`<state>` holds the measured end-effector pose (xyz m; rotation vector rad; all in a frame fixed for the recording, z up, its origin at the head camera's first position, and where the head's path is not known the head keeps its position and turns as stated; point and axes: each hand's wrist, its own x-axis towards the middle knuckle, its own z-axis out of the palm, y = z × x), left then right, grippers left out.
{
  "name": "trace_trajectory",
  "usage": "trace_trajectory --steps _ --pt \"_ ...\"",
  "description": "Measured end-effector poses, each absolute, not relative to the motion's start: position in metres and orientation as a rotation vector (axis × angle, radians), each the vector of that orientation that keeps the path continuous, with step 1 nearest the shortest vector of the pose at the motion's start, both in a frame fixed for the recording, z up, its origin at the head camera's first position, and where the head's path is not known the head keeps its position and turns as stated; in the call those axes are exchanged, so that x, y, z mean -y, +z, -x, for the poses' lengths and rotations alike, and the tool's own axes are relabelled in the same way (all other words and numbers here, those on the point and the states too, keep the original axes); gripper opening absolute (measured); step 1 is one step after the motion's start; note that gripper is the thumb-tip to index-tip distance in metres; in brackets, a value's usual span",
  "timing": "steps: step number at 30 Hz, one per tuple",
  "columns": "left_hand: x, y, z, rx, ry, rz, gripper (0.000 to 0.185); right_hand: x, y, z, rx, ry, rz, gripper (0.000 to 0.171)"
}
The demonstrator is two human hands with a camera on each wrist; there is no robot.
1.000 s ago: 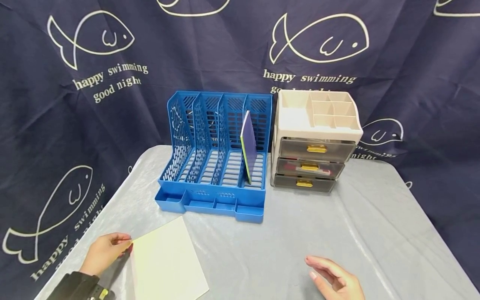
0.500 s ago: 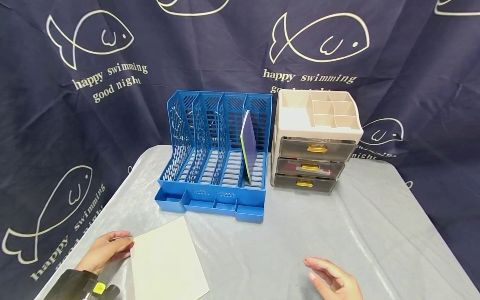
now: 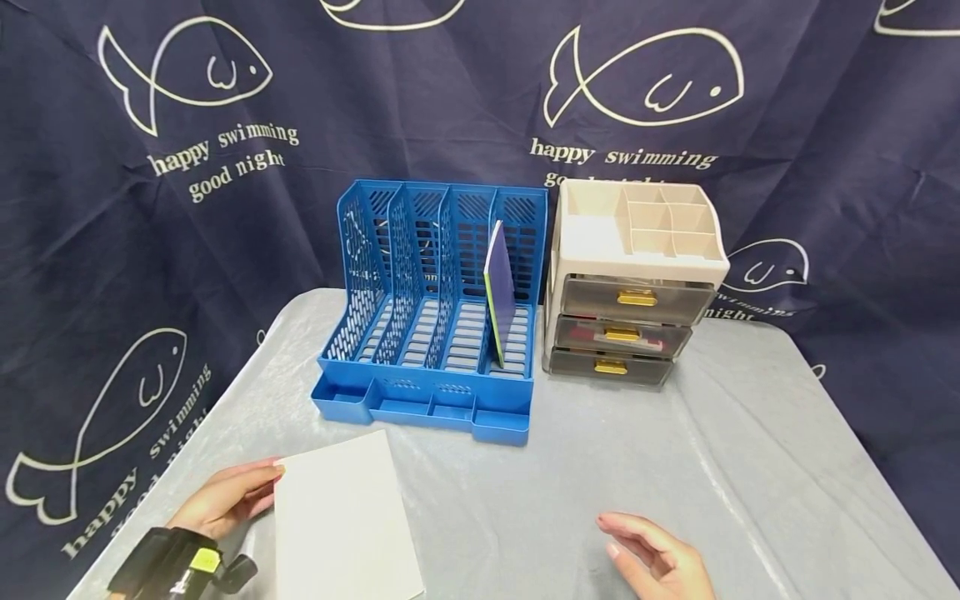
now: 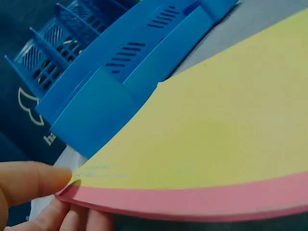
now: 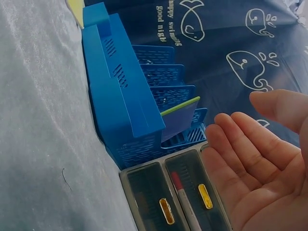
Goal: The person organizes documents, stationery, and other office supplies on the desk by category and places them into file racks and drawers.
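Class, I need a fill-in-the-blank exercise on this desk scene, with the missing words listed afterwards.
1. The left hand pinches the corner of a ____ notebook.
2. The purple folder stands in the blue ____.
3. The drawer unit has ____ drawers.
4. The right hand holds ____.

Missing words: yellow; file rack; three; nothing

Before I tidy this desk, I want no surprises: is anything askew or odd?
Only the purple folder leans tilted in the rack's rightmost slot instead of standing straight. The left hand lifts one edge of the yellow folder off the table.

Bare hands; a black wrist strap (image 3: 161,560) with yellow patch.
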<state>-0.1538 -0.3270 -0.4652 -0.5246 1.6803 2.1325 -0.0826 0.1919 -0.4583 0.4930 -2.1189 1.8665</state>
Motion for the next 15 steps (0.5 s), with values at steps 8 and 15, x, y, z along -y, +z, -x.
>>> trace_trajectory --steps 8,15 --pt "0.313 -0.455 0.154 -1.853 2.092 0.434 0.024 -0.192 -0.458 0.084 2.105 1.884 -0.561 0.029" --pt "0.294 -0.428 0.155 -2.004 2.176 0.195 0.025 -0.189 -0.454 0.083 2.139 1.856 -0.512 0.027"
